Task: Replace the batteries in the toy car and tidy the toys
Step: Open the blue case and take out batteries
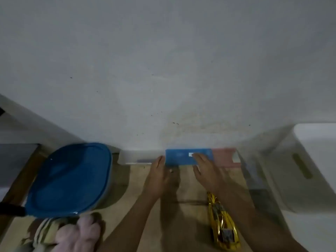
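the wall is a pale grey-white, flecked with small dark specks and a faint brownish stain low down. the floor is light tan wood with a soft grain. the round container lid is deep blue, glossy at the rim. against the wall, the flat box is bright blue with a small white label, the box beside it is pale pink, and the one on the other side is translucent white. the toy car is shiny metallic gold-yellow with dark grey windows. the soft toy is pale pink, next to cloth striped cream and dull green. the bin is white with an olive-toned handle slot.
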Action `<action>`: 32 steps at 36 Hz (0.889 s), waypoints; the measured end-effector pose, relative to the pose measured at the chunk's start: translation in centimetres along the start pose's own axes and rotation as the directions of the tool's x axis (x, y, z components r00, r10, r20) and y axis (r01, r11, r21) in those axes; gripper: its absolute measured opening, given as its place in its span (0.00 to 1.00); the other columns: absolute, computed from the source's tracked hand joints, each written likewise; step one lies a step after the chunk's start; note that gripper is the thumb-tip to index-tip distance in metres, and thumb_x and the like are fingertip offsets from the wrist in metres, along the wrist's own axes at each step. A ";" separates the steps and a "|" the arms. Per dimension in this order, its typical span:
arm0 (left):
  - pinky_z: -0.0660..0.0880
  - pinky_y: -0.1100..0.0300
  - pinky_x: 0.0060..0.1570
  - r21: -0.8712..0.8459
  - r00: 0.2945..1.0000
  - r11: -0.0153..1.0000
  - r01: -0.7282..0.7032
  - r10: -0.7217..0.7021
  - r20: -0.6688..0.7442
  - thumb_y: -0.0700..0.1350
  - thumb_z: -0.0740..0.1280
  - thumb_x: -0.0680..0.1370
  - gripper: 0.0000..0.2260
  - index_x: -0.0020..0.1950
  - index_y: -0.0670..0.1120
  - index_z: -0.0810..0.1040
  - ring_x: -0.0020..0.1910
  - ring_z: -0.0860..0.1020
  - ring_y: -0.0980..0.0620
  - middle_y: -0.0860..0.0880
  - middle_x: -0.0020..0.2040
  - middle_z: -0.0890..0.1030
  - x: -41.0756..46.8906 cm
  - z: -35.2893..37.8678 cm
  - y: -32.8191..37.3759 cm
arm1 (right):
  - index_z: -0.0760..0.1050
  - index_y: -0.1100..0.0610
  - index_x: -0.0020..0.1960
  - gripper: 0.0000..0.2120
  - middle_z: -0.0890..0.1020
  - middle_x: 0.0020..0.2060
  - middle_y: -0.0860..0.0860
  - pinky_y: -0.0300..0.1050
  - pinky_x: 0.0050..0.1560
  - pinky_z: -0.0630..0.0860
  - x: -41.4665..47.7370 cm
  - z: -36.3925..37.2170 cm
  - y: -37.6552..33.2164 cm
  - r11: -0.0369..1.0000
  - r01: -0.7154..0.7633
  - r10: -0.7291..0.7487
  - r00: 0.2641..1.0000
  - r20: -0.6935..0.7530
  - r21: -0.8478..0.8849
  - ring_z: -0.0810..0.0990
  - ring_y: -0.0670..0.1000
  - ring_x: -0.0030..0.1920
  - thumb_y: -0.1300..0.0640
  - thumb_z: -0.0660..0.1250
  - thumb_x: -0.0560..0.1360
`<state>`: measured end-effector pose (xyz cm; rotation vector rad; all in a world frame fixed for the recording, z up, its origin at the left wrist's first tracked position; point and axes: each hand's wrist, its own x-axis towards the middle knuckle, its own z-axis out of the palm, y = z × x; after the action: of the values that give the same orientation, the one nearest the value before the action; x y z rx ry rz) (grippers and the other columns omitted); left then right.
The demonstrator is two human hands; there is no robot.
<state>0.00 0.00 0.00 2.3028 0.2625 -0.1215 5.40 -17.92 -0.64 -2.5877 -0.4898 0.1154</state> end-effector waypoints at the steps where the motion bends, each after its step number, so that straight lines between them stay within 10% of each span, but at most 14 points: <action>1: 0.64 0.60 0.67 -0.008 1.000 1.000 0.003 -0.003 -0.010 0.48 0.62 0.80 0.24 0.74 0.49 0.59 0.70 0.65 0.53 0.51 0.72 0.65 0.5 0.1 -0.1 | 0.66 0.59 0.70 0.21 0.71 0.68 0.54 0.46 0.67 0.66 0.5 0.4 0.4 1.000 0.007 -0.007 1.000 0.020 -0.012 0.69 0.54 0.68 0.61 0.60 0.77; 16: 0.65 0.57 0.65 0.140 0.970 0.961 -0.240 0.241 0.009 0.42 0.74 0.69 0.30 0.68 0.40 0.69 0.62 0.71 0.45 0.41 0.63 0.74 6.5 1.8 -2.8 | 0.58 0.59 0.73 0.27 0.61 0.72 0.56 0.49 0.69 0.61 5.2 2.0 2.1 0.959 0.099 -0.051 0.982 0.182 -0.266 0.60 0.56 0.72 0.58 0.61 0.76; 32: 0.66 0.56 0.60 0.363 0.945 0.873 -0.327 0.300 0.132 0.53 0.76 0.66 0.33 0.66 0.42 0.71 0.63 0.69 0.46 0.44 0.62 0.75 8.8 1.2 -3.4 | 0.81 0.63 0.50 0.21 0.84 0.47 0.58 0.46 0.42 0.82 4.2 2.4 4.2 0.778 0.366 -0.381 0.921 0.080 -0.510 0.83 0.55 0.48 0.50 0.74 0.64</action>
<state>7.82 2.64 -4.76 2.6867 -0.1954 -0.0944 10.25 -18.69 -4.71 -2.9297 -1.1545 -0.2235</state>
